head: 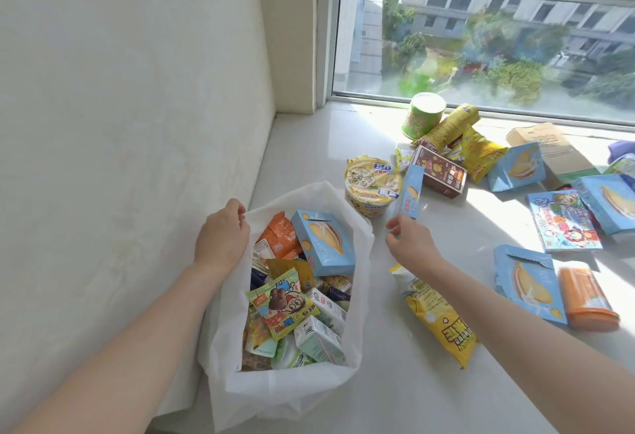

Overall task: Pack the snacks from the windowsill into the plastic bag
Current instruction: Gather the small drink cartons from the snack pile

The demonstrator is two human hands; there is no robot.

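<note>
A white plastic bag [357, 299] stands open on the windowsill [309, 159], holding several snack packets and a light blue biscuit box [323, 243]. My left hand [221, 236] grips the bag's far left rim. My right hand [410, 239] pinches the lower end of another light blue biscuit box [411, 193], held upright just right of the bag. A yellow instant noodle cup [372, 189] stands behind the bag. A yellow snack bag [434, 317] lies under my right forearm.
More snacks lie to the right: a brown box [439, 172], several blue boxes [527, 284], an orange canister [587, 299], a green cup [424, 117], a cardboard box [549, 145]. A wall rises left; the window closes the back.
</note>
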